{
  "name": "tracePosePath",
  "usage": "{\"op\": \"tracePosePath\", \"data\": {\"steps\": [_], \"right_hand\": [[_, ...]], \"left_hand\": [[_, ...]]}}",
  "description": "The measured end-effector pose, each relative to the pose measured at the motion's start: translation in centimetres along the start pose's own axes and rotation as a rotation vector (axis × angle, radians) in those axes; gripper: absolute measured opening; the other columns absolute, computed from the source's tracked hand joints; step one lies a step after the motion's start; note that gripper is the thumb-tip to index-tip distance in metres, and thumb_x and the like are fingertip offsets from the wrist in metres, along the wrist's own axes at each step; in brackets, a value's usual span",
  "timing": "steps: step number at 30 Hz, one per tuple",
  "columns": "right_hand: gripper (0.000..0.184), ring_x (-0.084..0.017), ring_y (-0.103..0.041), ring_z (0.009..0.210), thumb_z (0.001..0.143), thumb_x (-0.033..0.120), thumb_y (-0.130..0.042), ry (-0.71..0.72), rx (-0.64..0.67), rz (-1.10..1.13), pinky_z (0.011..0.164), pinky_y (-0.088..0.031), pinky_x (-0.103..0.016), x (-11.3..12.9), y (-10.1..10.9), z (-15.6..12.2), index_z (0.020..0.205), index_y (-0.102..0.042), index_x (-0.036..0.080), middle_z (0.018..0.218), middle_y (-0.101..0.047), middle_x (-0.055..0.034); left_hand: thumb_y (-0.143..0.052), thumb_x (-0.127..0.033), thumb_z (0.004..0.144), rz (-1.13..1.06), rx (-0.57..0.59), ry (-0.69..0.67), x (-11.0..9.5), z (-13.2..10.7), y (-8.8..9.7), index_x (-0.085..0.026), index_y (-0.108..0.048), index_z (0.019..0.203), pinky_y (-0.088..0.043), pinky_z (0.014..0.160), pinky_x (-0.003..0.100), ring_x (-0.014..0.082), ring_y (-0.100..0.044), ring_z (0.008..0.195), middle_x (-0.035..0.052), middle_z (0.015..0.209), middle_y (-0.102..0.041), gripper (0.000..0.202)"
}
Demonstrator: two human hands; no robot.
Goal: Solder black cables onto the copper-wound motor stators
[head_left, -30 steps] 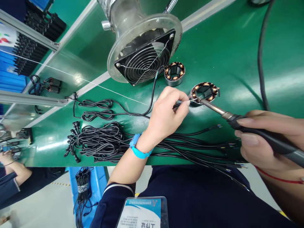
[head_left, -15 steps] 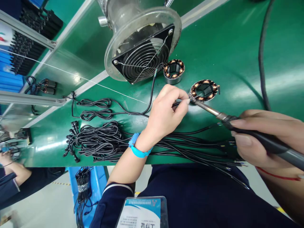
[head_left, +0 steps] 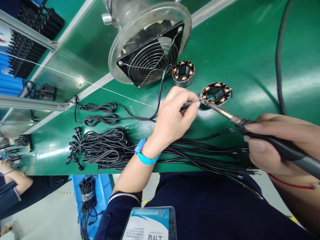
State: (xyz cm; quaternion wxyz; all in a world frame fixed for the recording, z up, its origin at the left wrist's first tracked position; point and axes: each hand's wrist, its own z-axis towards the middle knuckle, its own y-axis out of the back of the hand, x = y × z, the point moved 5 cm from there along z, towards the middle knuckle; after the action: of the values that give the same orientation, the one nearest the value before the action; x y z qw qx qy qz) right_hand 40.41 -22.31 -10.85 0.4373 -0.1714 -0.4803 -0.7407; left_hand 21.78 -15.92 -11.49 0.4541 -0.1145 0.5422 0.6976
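My right hand [head_left: 277, 146] grips the black handle of a soldering iron [head_left: 225, 113]. The iron's tip meets the left edge of a copper-wound stator [head_left: 216, 94] lying on the green bench. My left hand [head_left: 175, 116] is pinched round the end of a black cable [head_left: 184, 107], whose thin wires reach the same edge of the stator. Exactly where tip and wires touch is too small to make out. A second stator [head_left: 183, 71] stands behind my left hand, with another black cable [head_left: 161, 88] running up to it.
A fan with a wire guard [head_left: 152, 65] in a metal hood hangs at the back. Coiled black cables [head_left: 107, 146] cover the bench's front left. A thin white strand [head_left: 100, 87] stretches in from the left. A thick cable [head_left: 279, 63] lies at right. Another person's hand [head_left: 5, 166] shows far left.
The soldering iron and my right hand have shifted very slightly right. My left hand keeps its pinch on the cable, and the stators stay in place.
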Motion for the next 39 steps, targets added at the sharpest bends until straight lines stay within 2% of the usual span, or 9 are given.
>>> {"op": "tracePosePath", "data": {"steps": [3, 8, 11, 14, 19, 22, 27, 32, 39], "right_hand": [[0.025, -0.011, -0.058, 0.060, 0.088, 0.019, -0.061, 0.121, -0.015, 0.048, 0.053, -0.048, -0.025, 0.2, -0.2, 0.2, 0.111, -0.062, 0.028, 0.071, -0.058, 0.0010], [0.047, -0.013, -0.059, 0.068, 0.085, 0.020, -0.066, 0.136, -0.104, -0.080, 0.064, -0.053, -0.028, -0.1, -0.6, 1.0, 0.130, -0.059, 0.032, 0.089, -0.068, -0.0010], [0.058, -0.014, -0.067, 0.085, 0.086, 0.018, -0.067, 0.099, -0.067, -0.017, 0.076, -0.057, -0.029, 0.1, -1.1, 1.7, 0.139, -0.052, 0.035, 0.111, -0.069, 0.0007], [0.055, -0.016, -0.067, 0.104, 0.093, 0.019, -0.061, -0.006, -0.046, 0.039, 0.088, -0.058, -0.031, 0.4, -1.4, 2.5, 0.143, -0.046, 0.035, 0.124, -0.065, 0.0015], [0.047, -0.019, -0.054, 0.127, 0.097, 0.026, -0.055, -0.058, 0.020, -0.131, 0.097, -0.054, -0.036, 0.6, -2.0, 3.6, 0.143, -0.045, 0.030, 0.117, -0.068, 0.0005], [0.049, -0.021, -0.057, 0.123, 0.095, 0.029, -0.056, -0.056, 0.065, -0.110, 0.097, -0.052, -0.040, 0.3, -2.5, 3.6, 0.143, -0.042, 0.030, 0.119, -0.067, -0.0001], [0.049, -0.017, -0.063, 0.108, 0.093, 0.026, -0.060, -0.073, -0.017, -0.143, 0.091, -0.051, -0.034, 0.0, -2.7, 3.4, 0.139, -0.045, 0.029, 0.102, -0.071, 0.0018], [0.046, -0.022, -0.064, 0.105, 0.092, 0.029, -0.059, -0.119, 0.010, -0.189, 0.089, -0.051, -0.039, 0.2, -3.5, 3.2, 0.136, -0.046, 0.028, 0.096, -0.070, 0.0000], [0.047, -0.022, -0.063, 0.108, 0.092, 0.029, -0.060, -0.100, -0.040, -0.134, 0.090, -0.051, -0.038, 1.1, -3.7, 3.3, 0.137, -0.046, 0.029, 0.094, -0.069, 0.0016]], "left_hand": [[-0.054, -0.017, 0.091, 0.010, 0.014, 0.010, 0.1, 0.0, -0.1, -0.019, -0.056, 0.081, -0.044, 0.069, 0.027, 0.0121, -0.055, 0.081, 0.0019, 0.083, -0.058, 0.010], [-0.054, -0.017, 0.091, 0.042, 0.026, 0.030, 0.1, 0.1, -0.1, -0.019, -0.058, 0.082, -0.044, 0.068, 0.027, 0.0126, -0.054, 0.081, 0.0024, 0.083, -0.058, 0.010], [-0.054, -0.017, 0.091, 0.036, 0.022, 0.018, 0.1, 0.1, -0.1, -0.018, -0.058, 0.083, -0.044, 0.069, 0.027, 0.0127, -0.054, 0.082, 0.0026, 0.083, -0.057, 0.009], [-0.054, -0.016, 0.091, 0.029, 0.020, 0.005, 0.0, 0.2, 0.0, -0.018, -0.058, 0.083, -0.044, 0.070, 0.027, 0.0133, -0.055, 0.084, 0.0028, 0.084, -0.058, 0.009], [-0.056, -0.011, 0.088, -0.009, -0.017, -0.035, -0.2, 0.2, 0.2, -0.017, -0.058, 0.082, -0.045, 0.071, 0.026, 0.0129, -0.056, 0.085, 0.0026, 0.084, -0.058, 0.009], [-0.056, -0.011, 0.088, 0.006, -0.009, -0.023, -0.1, 0.2, 0.1, -0.017, -0.058, 0.082, -0.045, 0.072, 0.027, 0.0133, -0.056, 0.086, 0.0030, 0.085, -0.059, 0.009], [-0.058, -0.014, 0.088, -0.089, 0.010, 0.027, -0.1, 0.3, 0.1, -0.017, -0.058, 0.080, -0.046, 0.070, 0.025, 0.0122, -0.057, 0.083, 0.0025, 0.084, -0.060, 0.009], [-0.056, -0.014, 0.088, -0.193, 0.053, 0.140, 0.2, 0.0, -0.1, -0.017, -0.060, 0.081, -0.045, 0.064, 0.022, 0.0094, -0.057, 0.076, 0.0012, 0.085, -0.061, 0.008], [-0.058, -0.016, 0.091, -0.135, -0.041, -0.076, -0.8, -0.3, 0.6, -0.016, -0.068, 0.089, -0.051, 0.082, 0.026, 0.0117, -0.062, 0.092, 0.0042, 0.093, -0.067, 0.010]]}}
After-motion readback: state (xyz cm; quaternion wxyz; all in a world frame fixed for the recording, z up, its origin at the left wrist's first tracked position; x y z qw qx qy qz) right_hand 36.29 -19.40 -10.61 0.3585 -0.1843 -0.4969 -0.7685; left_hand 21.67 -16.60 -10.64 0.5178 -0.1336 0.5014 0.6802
